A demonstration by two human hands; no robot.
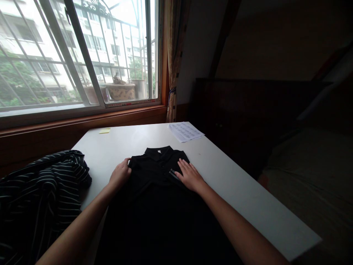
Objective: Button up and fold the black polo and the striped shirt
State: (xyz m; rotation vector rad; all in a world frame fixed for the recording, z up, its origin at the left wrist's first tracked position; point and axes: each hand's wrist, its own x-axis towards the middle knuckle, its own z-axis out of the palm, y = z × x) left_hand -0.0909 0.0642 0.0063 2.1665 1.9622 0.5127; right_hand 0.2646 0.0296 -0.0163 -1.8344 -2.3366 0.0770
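Observation:
A black polo shirt [157,206] lies spread on the white table [231,176], its collar pointing away from me and a small white label showing inside the neck. At the shirt's left shoulder, my left hand [120,173] is closed on the edge of the cloth. My right hand [191,176] rests flat on the right side of the chest, fingers stretched out. Beside its thumb, a sleeve cuff with a light stripe [173,174] lies folded inward over the front. The shirt's lower part is too dark to make out in detail.
A heap of black-and-white striped cloth [46,195] covers the table's left side. Printed sheets of paper [185,131] lie at the far right corner, and a yellow sticky note [104,130] at the far left. Behind stands a barred window [116,51] with a curtain [173,66].

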